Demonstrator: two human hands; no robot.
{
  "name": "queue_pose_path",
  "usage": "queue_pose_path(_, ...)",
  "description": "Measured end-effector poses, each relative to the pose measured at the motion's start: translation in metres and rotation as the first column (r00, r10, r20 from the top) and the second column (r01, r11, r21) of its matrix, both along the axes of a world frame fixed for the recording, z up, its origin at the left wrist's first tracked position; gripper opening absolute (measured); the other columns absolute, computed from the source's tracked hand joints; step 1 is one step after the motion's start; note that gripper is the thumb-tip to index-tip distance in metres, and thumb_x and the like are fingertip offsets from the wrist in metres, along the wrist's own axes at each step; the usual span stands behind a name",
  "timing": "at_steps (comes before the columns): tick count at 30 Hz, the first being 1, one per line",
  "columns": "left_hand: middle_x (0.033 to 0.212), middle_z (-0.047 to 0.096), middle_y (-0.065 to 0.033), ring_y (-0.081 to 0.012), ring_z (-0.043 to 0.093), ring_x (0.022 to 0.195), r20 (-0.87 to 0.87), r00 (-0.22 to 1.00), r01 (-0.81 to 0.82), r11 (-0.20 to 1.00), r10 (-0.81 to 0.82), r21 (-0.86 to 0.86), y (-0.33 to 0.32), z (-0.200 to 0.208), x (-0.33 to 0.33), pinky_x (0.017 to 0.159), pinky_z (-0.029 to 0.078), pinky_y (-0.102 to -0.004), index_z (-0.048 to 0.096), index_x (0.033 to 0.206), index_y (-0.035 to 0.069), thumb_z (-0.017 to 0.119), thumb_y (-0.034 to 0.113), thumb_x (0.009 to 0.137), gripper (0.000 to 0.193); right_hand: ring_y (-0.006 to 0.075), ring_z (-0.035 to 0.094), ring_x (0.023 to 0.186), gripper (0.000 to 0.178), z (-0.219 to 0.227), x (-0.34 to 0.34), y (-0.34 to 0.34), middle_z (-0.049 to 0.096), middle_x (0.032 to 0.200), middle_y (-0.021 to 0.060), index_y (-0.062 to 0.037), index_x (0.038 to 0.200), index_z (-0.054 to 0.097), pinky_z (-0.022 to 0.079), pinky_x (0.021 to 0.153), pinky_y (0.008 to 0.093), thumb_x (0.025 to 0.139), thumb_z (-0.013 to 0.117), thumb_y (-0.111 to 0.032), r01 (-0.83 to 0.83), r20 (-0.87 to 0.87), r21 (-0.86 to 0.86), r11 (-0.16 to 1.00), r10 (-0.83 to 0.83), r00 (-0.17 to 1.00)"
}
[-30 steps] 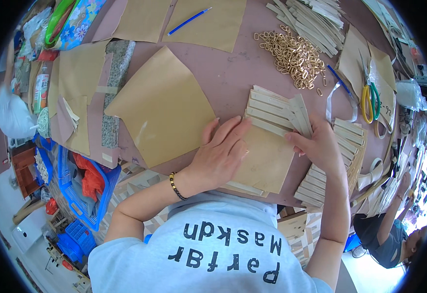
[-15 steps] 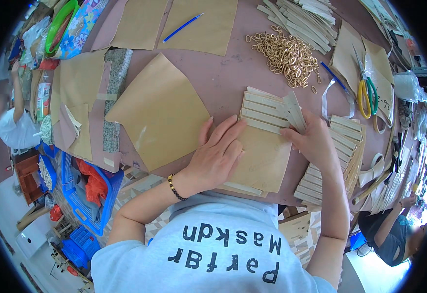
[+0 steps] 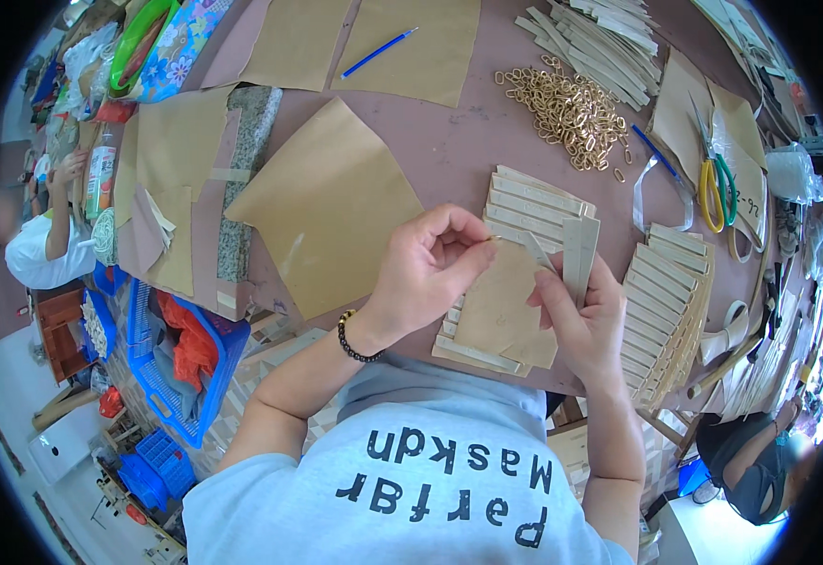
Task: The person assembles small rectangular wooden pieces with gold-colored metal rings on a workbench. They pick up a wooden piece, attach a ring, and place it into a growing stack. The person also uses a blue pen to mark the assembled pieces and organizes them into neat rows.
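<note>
My right hand (image 3: 589, 320) grips a few pale flat strips (image 3: 578, 247), with one strip angled out past the thumb toward my other hand. Thumb and index finger of my left hand (image 3: 426, 273) are pinched together beside that strip's tip; whatever is between them is too small to make out. Below both hands lies a tan paper sheet (image 3: 506, 325) on a small stack, with several pale strips (image 3: 529, 202) set in rows across its far part. A larger tan sheet (image 3: 327, 207) rests just left of my left hand.
A heap of gold oval links (image 3: 567, 113) lies beyond the sheets, near loose strips (image 3: 600, 47). Yellow-and-green-handled scissors (image 3: 716, 188) and a blue pen (image 3: 654, 151) are at the right, behind another strip-covered stack (image 3: 661, 325). A blue basket (image 3: 171, 367) stands left, below the table.
My left hand has lifted off the sheet, and its fingers have closed into a pinch. My right hand has drawn nearer with the strips, one now separated from the bunch.
</note>
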State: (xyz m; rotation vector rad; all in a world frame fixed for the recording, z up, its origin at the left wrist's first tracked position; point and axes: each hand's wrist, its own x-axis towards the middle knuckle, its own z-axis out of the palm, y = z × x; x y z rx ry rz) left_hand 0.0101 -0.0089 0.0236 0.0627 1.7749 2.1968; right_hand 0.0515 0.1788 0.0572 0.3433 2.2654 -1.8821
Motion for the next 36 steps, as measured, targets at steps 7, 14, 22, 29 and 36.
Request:
queue_pose_path(7, 0.089, 0.065, -0.0057, -0.0091, 0.063, 0.082, -0.151, 0.989, -0.014, 0.993, -0.004, -0.116, -0.001, -0.003, -0.001, 0.075, 0.053, -0.023, 0.063, 0.094, -0.004, 0.065, -0.006, 0.085, 0.01, 0.0088, 0.059, 0.055, 0.01, -0.005, 0.005, -0.013, 0.064, 0.064, 0.0085, 0.0018, 0.091, 0.063, 0.046, 0.051, 0.0266, 0.086, 0.066, -0.006, 0.012, -0.085, 0.158, 0.987, 0.002, 0.996)
queue_pose_path(14, 0.083, 0.065, -0.0052, -0.009, 0.065, 0.075, -0.351, 0.936, -0.135, 0.942, 0.021, -0.306, 0.003, 0.0, 0.004, 0.065, 0.053, -0.0228, 0.064, 0.087, -0.003, 0.067, -0.007, 0.079, 0.009, 0.0121, 0.061, 0.053, 0.011, -0.005, 0.008, -0.018, 0.065, 0.065, 0.0124, 0.0016, 0.092, 0.063, 0.048, 0.051, 0.0293, 0.085, 0.066, -0.007, 0.008, -0.141, 0.226, 0.974, 0.024, 0.99)
queue_pose_path(22, 0.073, 0.065, -0.0091, -0.0162, 0.066, 0.063, -0.61, 0.791, -0.232, 0.902, -0.042, -0.364, 0.006, 0.003, -0.002, 0.057, 0.053, -0.0261, 0.06, 0.079, -0.001, 0.07, -0.004, 0.072, 0.013, 0.0159, 0.064, 0.054, 0.011, -0.003, 0.005, -0.023, 0.066, 0.067, 0.0142, 0.0014, 0.091, 0.063, 0.049, 0.051, 0.03, 0.084, 0.066, -0.006, -0.007, -0.17, 0.233, 0.972, 0.048, 0.984)
queue_pose_path(29, 0.074, 0.064, -0.0095, -0.0179, 0.065, 0.062, -0.616, 0.779, -0.185, 0.894, -0.119, -0.407, 0.003, 0.007, -0.004, 0.056, 0.053, -0.0273, 0.059, 0.079, 0.0, 0.07, -0.004, 0.071, 0.014, 0.0148, 0.063, 0.054, 0.011, -0.004, 0.001, -0.019, 0.066, 0.067, 0.0135, 0.0016, 0.089, 0.064, 0.048, 0.05, 0.0294, 0.083, 0.067, -0.007, 0.006, -0.08, 0.178, 0.984, 0.008, 0.997)
queue_pose_path(36, 0.077, 0.064, -0.01, -0.0169, 0.063, 0.061, -0.653, 0.745, -0.209, 0.883, -0.135, -0.421, 0.007, 0.005, 0.002, 0.056, 0.051, -0.0273, 0.059, 0.076, 0.0, 0.069, -0.007, 0.068, 0.015, 0.0139, 0.063, 0.056, 0.011, -0.003, -0.001, -0.022, 0.067, 0.07, 0.0127, 0.0015, 0.09, 0.065, 0.048, 0.053, 0.0287, 0.084, 0.067, -0.008, -0.017, -0.095, 0.178, 0.984, 0.034, 0.995)
